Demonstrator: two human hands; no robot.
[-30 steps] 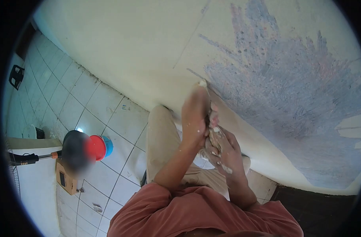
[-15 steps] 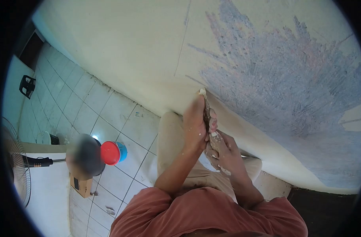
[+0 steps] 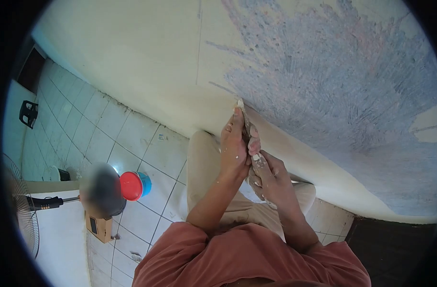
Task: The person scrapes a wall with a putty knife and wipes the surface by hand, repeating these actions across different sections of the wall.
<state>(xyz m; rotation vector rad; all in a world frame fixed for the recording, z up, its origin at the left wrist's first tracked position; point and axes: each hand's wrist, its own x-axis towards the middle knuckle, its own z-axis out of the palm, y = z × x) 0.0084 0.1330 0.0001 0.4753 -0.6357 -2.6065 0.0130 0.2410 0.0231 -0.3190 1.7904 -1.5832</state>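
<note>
My left hand (image 3: 232, 146) is closed, its thumb pointing up toward the wall. White paste cakes its fingers, and a pale tip (image 3: 240, 102) shows just past the thumb. Just below and to the right, my right hand (image 3: 271, 177) is curled in close against it, its thumb also smeared with white. What the two hands hold between them is hidden by the fingers and paste; I cannot tell its kind. Ahead stands a cream wall (image 3: 142, 52) with a large rough blue-purple patch (image 3: 323, 86); the left thumb overlaps the patch's lower left edge in this view.
A blue bucket with a red lid (image 3: 131, 186) stands on the white tiled floor (image 3: 151, 165) to the left. Near it are a blurred dark round shape (image 3: 106, 191), a cardboard box (image 3: 99, 228) and a fan (image 3: 20, 205). A black plastic stool (image 3: 28, 114) is farther off.
The view has shifted slightly, so the wall patch sits farther left. My left thumb has straightened along the pale tip, and both hands stay together.
</note>
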